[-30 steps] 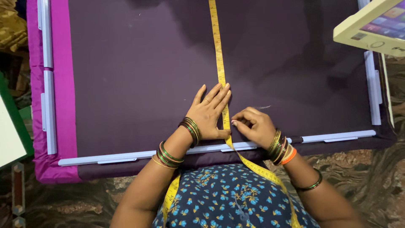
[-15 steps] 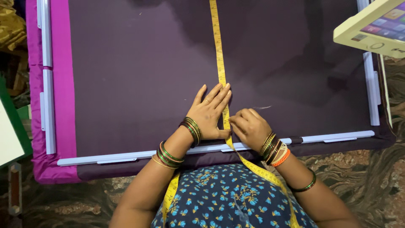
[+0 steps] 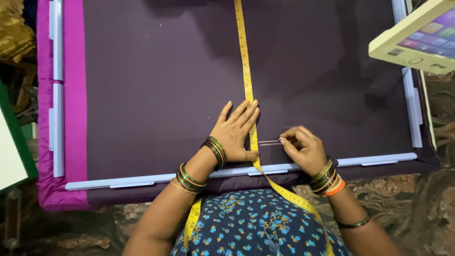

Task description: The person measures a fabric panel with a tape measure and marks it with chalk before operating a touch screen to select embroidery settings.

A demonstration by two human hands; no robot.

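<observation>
A dark purple fabric is lying stretched flat in a frame of pale plastic bars, with a bright magenta cloth showing under its left edge. A yellow measuring tape is running straight down the middle of the fabric, crossing the lower bar and trailing over the person's blue flowered garment.

The left hand is lying flat, its grip released, fingers spread and pressing the fabric just beside the tape, with the fingertips and thumb touching the tape's left edge. The right hand is sitting just right of the tape, its grip clenched: thumb and forefinger are pinching something small at the right end of a thin chalk line that is reaching from the tape toward the fingers. What is being pinched is too small and too covered by the fingers to make out. Both wrists are wearing stacks of bangles.

A cream-framed tablet-like device is jutting in at the upper right, covering that corner of the frame. A green-edged white board is cutting in at the left, and gold-coloured cloth is bunching in the upper left corner. A patterned floor is showing below the frame. The tape's top end is running out of view, and its lower end is disappearing at the picture's bottom edge.
</observation>
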